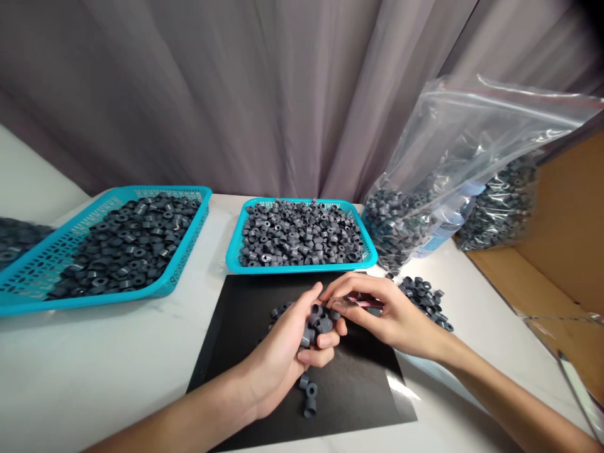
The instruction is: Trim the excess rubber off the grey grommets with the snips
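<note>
My left hand is cupped and closed around a handful of small grey rubber rings above a black mat. My right hand pinches a thin pink tool and touches the rings in the left hand with its fingertips. A few loose rings lie on the mat just below my left hand. More rings sit in a small heap on the white table right of my right hand.
Two turquoise baskets of grey rings stand behind the mat, a large one at left and a smaller one in the middle. A clear plastic bag of rings leans at right, beside a cardboard box. Grey curtain behind.
</note>
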{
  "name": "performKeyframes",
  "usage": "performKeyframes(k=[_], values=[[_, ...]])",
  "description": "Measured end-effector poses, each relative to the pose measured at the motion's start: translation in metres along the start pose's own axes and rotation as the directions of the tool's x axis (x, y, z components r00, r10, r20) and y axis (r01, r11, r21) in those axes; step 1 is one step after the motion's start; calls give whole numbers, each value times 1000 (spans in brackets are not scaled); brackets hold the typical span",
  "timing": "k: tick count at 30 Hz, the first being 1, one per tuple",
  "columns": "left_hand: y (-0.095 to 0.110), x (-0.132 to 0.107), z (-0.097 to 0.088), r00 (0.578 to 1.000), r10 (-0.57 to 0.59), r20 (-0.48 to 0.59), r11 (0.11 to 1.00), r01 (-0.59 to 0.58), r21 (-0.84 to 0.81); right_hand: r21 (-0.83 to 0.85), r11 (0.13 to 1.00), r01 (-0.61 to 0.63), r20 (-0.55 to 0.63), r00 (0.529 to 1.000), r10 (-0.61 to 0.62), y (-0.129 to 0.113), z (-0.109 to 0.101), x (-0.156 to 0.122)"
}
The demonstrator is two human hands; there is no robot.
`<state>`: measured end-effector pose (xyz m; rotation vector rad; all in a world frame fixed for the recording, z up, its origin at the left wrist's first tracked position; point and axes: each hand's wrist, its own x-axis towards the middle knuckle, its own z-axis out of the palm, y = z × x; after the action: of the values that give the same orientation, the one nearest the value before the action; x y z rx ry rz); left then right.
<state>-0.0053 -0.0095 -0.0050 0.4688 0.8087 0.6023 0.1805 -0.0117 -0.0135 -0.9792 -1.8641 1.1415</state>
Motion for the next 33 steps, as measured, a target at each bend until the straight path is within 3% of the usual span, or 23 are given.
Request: performKeyframes(k=[3, 6, 11, 18, 23, 26, 33], values=[[0, -2, 1, 1000, -21, 19, 1000, 21, 14, -113, 990, 89, 10, 996, -89, 1, -2, 0], [-1, -3, 2, 999, -32, 20, 999, 31, 38, -125, 990, 66, -15, 998, -68, 3, -2, -1], [-2, 0, 0, 1000, -9, 25, 996, 7, 89, 67, 997, -30, -55, 998, 33, 6, -2, -2], [2, -1, -2, 995, -36, 94, 995, 27, 100, 318, 943, -101, -1, 994, 107, 19, -6, 2], [3, -2, -2, 991, -52, 119, 991, 37, 128, 404, 906, -126, 10, 991, 133, 24, -3, 2], [2, -2, -2, 995, -32, 99, 988, 16, 156, 376, 919, -118, -3, 992, 128, 24, -2, 1], [2, -1, 1, 999, 32, 41, 984, -39, 172, 126, 992, -25, -112, 993, 39, 26, 6, -2]])
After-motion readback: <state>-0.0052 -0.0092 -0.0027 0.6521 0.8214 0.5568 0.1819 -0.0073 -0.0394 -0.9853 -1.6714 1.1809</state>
